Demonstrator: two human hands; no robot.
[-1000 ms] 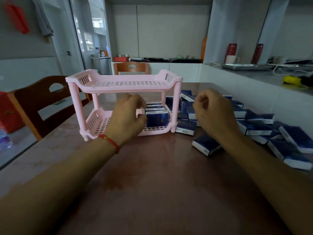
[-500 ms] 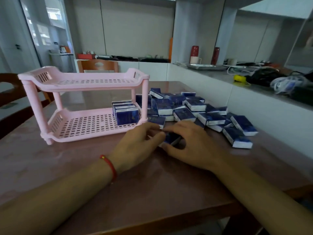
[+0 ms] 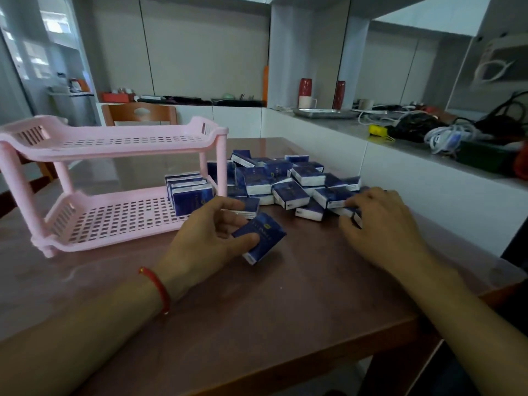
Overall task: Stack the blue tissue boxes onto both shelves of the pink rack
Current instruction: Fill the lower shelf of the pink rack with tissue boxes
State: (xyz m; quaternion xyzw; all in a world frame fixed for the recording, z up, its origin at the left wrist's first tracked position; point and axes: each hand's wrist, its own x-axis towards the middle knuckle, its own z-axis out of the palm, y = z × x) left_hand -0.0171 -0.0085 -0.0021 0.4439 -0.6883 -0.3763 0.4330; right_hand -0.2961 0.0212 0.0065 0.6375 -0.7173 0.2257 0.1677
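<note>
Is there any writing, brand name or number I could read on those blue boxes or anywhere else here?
No text here can be read.
Blue box in the left hand: the held tissue box shows a small yellow emblem and a line of pale lettering, too blurred to read.
Boxes on the lower shelf of the pink rack: faint print, too small to read.
Pile of boxes on the table: some marks, unreadable.

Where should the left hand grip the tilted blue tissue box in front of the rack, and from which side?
Across its two long edges, coming from the left: the blue tissue box lies flat and thin, tilted with its broad face up. The left hand already has its thumb on the near edge and fingers at the far one, which suits carrying it left to the pink rack.
</note>
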